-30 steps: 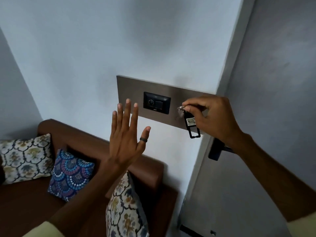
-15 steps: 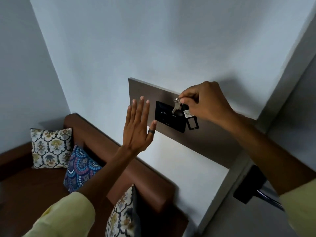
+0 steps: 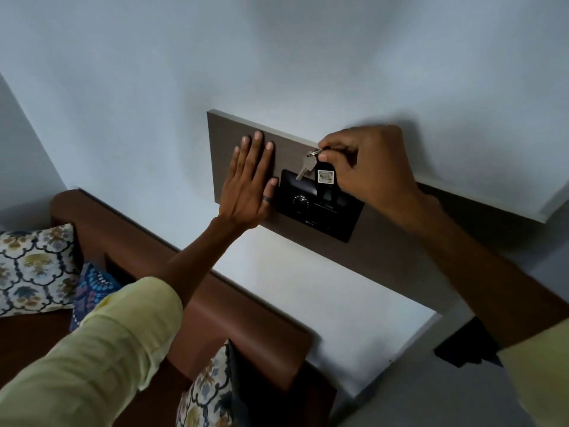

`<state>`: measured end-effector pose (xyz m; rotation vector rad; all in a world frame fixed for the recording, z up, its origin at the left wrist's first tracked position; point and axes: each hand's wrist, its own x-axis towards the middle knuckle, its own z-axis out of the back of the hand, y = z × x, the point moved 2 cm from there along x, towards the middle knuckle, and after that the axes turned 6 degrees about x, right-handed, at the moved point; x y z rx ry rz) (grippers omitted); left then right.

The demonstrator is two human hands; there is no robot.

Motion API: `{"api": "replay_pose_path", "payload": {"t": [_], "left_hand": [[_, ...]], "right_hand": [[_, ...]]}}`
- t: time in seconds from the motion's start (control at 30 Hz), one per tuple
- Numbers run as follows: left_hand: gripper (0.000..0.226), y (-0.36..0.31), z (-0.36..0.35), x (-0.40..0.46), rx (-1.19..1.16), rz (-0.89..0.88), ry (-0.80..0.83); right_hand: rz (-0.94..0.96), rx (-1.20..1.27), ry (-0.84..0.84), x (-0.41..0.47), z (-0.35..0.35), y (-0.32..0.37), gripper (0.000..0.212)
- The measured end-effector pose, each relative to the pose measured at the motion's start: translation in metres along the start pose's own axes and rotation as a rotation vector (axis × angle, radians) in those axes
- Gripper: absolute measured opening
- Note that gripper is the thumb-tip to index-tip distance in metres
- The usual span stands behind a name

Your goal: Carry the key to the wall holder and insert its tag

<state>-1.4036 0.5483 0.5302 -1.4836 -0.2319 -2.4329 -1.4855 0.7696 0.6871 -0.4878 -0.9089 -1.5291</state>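
- The black key tag (image 3: 325,183) hangs with its long axis roughly vertical, lower end against the upper face of the black wall holder (image 3: 320,204); whether it has entered the slot yet cannot be told, since the tag and the holder are both dark.
- A small pale label sits on the tag's upper part, and the metal key (image 3: 304,168) dangles from the ring (image 3: 313,153) just left of the tag, slanting down to the left over the holder's top edge.
- The right hand (image 3: 366,167) is pinched shut on the tag's top end beside the ring; the tag extends downward from the fingertips, so the coming push is, in my judgement, straight down along the tag's length.
- The left hand (image 3: 249,183) lies flat, fingers spread and together with nothing in it, pressed on the brown wooden panel (image 3: 400,241) just left of the holder, thumb touching the holder's edge.
- The right hand is nearest the slot; the left only braces.
- Below, a brown sofa (image 3: 172,272) with patterned cushions (image 3: 30,266) stands against the pale wall (image 3: 277,57).
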Motion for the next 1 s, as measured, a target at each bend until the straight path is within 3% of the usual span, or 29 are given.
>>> {"api": "replay_pose_path", "payload": {"t": [0.23, 0.43, 0.83, 1.0], "left_hand": [[0.066, 0.001, -0.036, -0.003, -0.057, 0.043, -0.152], [0.065, 0.004, -0.045, -0.006, -0.071, 0.045, -0.162], [0.065, 0.006, -0.040, -0.006, -0.010, -0.004, -0.126], [0.069, -0.008, -0.006, 0.007, -0.033, 0.079, -0.071]], "right_hand": [[-0.031, -0.117, -0.140, -0.030, -0.015, -0.001, 0.010], [-0.022, -0.195, -0.269, -0.047, -0.022, -0.006, 0.013], [0.073, -0.315, -0.307, -0.061, -0.036, -0.014, 0.013], [0.094, -0.463, -0.223, -0.069, -0.034, -0.010, 0.029]]}}
